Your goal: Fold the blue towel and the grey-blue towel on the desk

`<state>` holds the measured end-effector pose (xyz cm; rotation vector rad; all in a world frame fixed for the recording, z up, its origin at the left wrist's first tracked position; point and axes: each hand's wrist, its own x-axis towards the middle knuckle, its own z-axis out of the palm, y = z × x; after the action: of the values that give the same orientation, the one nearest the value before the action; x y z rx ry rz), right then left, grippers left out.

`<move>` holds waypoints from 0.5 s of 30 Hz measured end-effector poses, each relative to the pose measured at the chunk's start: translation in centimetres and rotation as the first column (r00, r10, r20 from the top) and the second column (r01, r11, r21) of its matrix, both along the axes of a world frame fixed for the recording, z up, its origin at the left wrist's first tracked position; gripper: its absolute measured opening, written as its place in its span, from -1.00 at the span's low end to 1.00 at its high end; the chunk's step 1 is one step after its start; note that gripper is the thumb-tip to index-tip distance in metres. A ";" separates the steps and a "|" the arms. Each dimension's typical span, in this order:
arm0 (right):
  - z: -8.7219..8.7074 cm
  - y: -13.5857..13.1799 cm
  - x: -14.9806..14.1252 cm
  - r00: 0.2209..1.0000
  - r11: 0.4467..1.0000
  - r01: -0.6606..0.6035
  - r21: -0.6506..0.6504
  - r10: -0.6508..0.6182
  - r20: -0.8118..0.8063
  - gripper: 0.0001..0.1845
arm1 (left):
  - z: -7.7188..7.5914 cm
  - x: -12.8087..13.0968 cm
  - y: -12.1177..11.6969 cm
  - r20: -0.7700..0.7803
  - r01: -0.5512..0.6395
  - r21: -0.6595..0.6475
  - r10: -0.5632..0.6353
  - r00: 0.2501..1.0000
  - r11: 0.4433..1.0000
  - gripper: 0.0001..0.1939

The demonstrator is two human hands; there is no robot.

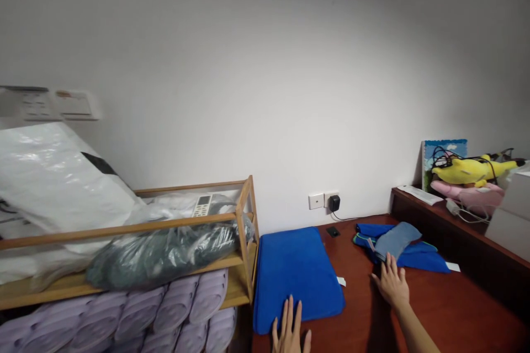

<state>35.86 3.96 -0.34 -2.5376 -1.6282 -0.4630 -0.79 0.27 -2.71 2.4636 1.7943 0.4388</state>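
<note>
A flat, folded blue cloth (296, 270) with a white tag lies on the reddish-brown desk (351, 309). My left hand (289, 331) is at its front edge, fingers spread and stretched out, with nothing held. Farther right, my right hand (391, 281) reaches toward a folded grey-blue cloth (397, 240), its fingertips at the near edge; whether they press on it I cannot tell. That cloth rests on a crumpled blue cloth (426, 258) with green trim and a white tag. The fingers of my right hand are extended.
At left, a wooden rack (244, 242) holds plastic-wrapped dark goods (174, 251), a remote control (202, 206) and several lilac slippers (176, 303). A black adapter (333, 203) is plugged into the wall. On the raised right ledge lie a yellow plush toy (467, 171) and cables.
</note>
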 end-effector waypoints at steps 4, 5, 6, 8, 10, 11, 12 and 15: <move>0.7 -0.3 -0.9 0.999 0.996 0.029 0.086 -0.031 0.016 -0.30 | 0.4 -0.2 -0.2 -0.010 0.009 0.002 -0.009 1.000 1.000 -0.40; 1.0 -0.4 -1.1 0.999 0.993 0.042 0.106 -0.044 0.009 -0.28 | 0.4 -0.2 -0.2 -0.012 0.007 0.002 -0.007 1.000 1.000 -0.40; 1.5 -0.5 -1.4 0.998 0.991 0.055 0.120 -0.055 0.000 -0.27 | 0.4 -0.2 -0.2 -0.012 0.006 0.006 -0.006 1.000 1.000 -0.40; 2.5 -1.0 -1.7 0.997 0.988 0.071 0.140 -0.070 -0.011 -0.22 | 0.5 -0.1 -0.2 -0.008 0.009 0.021 -0.009 1.000 1.000 -0.41; 3.9 -2.2 -1.9 0.998 0.983 0.062 0.172 -0.059 -0.019 -0.19 | 0.6 -0.1 -0.3 -0.005 0.010 0.035 -0.010 1.000 0.999 -0.41; 4.7 -3.1 -2.0 0.999 0.979 0.046 0.199 -0.041 -0.026 -0.17 | 0.8 -0.1 -0.4 -0.004 0.012 0.040 -0.012 1.000 0.999 -0.41; 5.5 -4.2 -2.3 0.999 0.972 0.024 0.234 -0.017 -0.035 -0.15 | 0.9 0.0 -0.5 -0.004 0.011 0.046 -0.010 1.000 0.999 -0.41; 7.0 -8.7 -4.4 0.992 0.948 -0.079 0.308 0.104 -0.065 -0.14 | 1.6 0.1 -1.1 0.004 0.006 0.073 -0.006 1.000 0.997 -0.43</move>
<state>31.44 -4.74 6.71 -2.2172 -1.5060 -0.5486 -0.68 -0.80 -1.08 2.5129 1.8006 0.5184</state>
